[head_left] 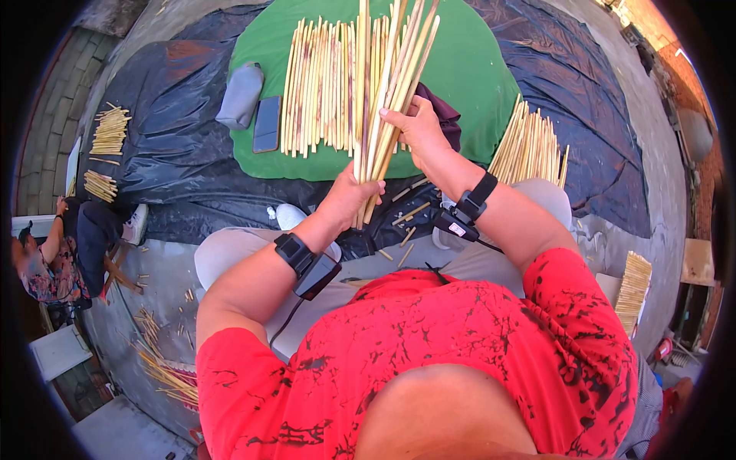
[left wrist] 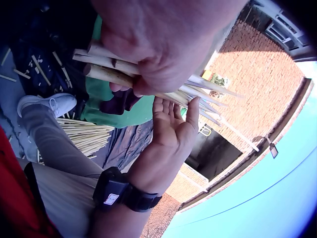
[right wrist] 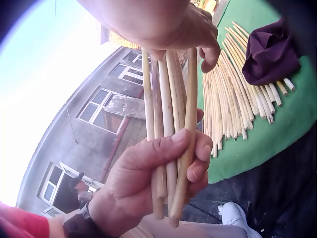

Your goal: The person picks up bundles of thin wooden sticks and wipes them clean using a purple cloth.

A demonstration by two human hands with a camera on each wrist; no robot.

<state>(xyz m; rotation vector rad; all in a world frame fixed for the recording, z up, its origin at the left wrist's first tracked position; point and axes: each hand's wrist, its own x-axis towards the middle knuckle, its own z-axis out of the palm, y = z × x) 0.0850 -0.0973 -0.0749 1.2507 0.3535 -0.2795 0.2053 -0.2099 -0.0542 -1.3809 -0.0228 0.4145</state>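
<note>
My left hand [head_left: 349,201] grips a loose bundle of long, pale wooden sticks [head_left: 376,142] near their lower ends. In the right wrist view the thumb [right wrist: 166,147] lies across the front and the fingers curl round behind. Higher up, my right hand [head_left: 420,132] holds the bundle's right side, its thumb in front of the sticks. The upper ends fan apart. Beneath, a row of similar sticks [head_left: 318,92] lies side by side on a green cloth [head_left: 479,69]. A dark purple cloth [right wrist: 270,54] rests over part of that row.
A phone [head_left: 267,124] and a grey pouch [head_left: 241,96] lie left of the row. Another stick pile [head_left: 529,146] leans at the green cloth's right edge. Short cut pieces [head_left: 410,215] are scattered between my feet. Another person [head_left: 57,264] sits at far left near small stick piles [head_left: 111,130].
</note>
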